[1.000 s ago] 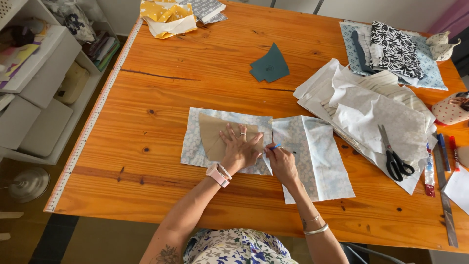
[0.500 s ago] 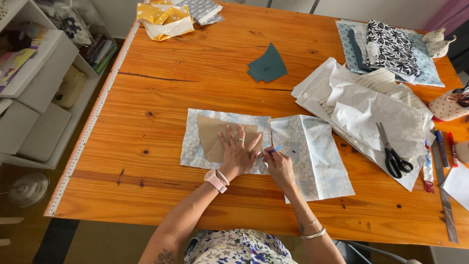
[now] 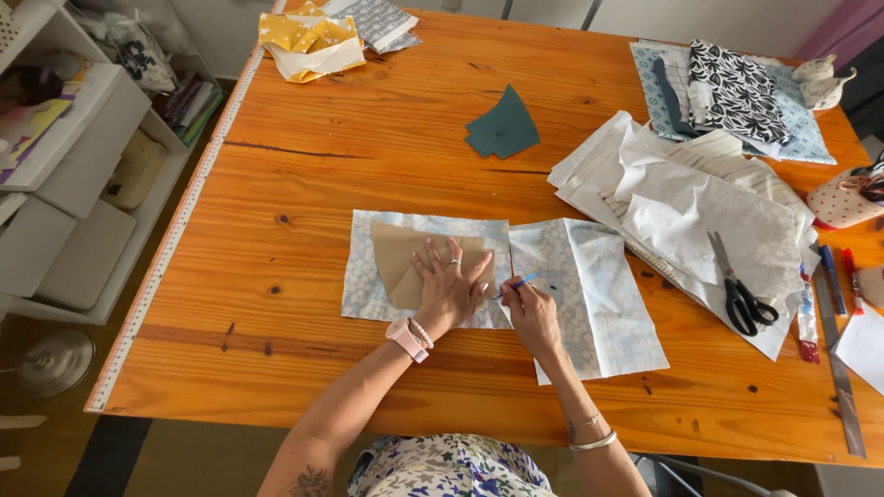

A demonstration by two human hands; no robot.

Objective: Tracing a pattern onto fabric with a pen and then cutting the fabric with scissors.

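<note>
My left hand (image 3: 448,287) lies flat with spread fingers on a tan paper pattern piece (image 3: 398,264), pressing it onto a pale blue floral fabric (image 3: 589,294) spread on the wooden table (image 3: 304,184). My right hand (image 3: 531,311) grips a blue marking pen (image 3: 518,285), its tip at the right edge of the pattern, next to the left hand's fingertips. The fabric extends to the right under the right hand.
Black-handled scissors (image 3: 739,291) lie on a heap of white paper and fabric (image 3: 681,202) at the right. A dark teal pattern piece (image 3: 502,129) sits mid-table. Folded fabrics (image 3: 727,87) lie far right, yellow cloth (image 3: 308,37) far left. White shelves (image 3: 64,175) stand left.
Both hands stay on the pattern and fabric; the right hand with the pen has shifted only slightly along the pattern's right edge.
</note>
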